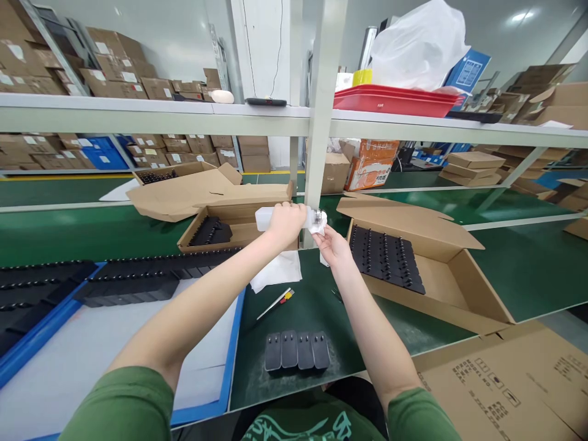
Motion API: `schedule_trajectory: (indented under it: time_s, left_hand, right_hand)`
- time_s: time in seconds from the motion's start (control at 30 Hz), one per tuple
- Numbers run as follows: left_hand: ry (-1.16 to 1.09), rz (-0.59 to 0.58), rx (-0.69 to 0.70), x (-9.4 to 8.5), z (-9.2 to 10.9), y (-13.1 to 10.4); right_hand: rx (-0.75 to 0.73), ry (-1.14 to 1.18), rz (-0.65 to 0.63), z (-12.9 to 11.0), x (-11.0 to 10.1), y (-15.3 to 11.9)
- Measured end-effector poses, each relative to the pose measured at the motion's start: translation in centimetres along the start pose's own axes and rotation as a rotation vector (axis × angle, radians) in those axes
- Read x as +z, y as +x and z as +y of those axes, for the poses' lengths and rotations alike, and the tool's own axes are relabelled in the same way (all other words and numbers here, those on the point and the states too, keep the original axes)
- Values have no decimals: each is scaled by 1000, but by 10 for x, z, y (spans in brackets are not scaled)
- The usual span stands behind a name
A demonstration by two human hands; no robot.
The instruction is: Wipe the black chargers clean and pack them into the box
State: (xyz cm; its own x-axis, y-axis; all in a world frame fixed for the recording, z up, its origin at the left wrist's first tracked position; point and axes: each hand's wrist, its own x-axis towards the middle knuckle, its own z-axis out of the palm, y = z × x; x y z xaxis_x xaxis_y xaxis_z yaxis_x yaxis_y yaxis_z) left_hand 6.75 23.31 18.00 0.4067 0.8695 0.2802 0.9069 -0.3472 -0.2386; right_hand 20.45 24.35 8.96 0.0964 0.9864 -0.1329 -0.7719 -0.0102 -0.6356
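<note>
My left hand (288, 222) is wrapped round a white translucent bottle (263, 218), which lies on its side in the air with its neck toward the right. At the neck, my right hand (333, 245) pinches a white cloth or tissue (318, 227) against the bottle's mouth. Below the hands, a white sheet (278, 271) lies on the green table. Nearer to me are a thin tool (274, 303) with red and yellow parts beside it, and a row of several dark rectangular pieces (297, 351) with small knobs.
An open cardboard box (478, 285) with black studded strips (386, 257) stands at the right. Another open box (248, 214) is behind my left hand. A blue-edged tray (236, 343) with black strips fills the left. A shelf post (320, 110) rises just beyond my hands.
</note>
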Motion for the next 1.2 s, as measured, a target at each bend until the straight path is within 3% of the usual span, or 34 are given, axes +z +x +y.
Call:
schedule_trajectory:
  time_s: [0.7, 1.2]
  left_hand:
    - [15, 10, 0, 6, -6, 0]
    - [6, 18, -11, 2, -10, -5]
  right_hand:
    - [78, -50, 29, -10, 5, -4]
    - [25, -92, 84, -10, 11, -8]
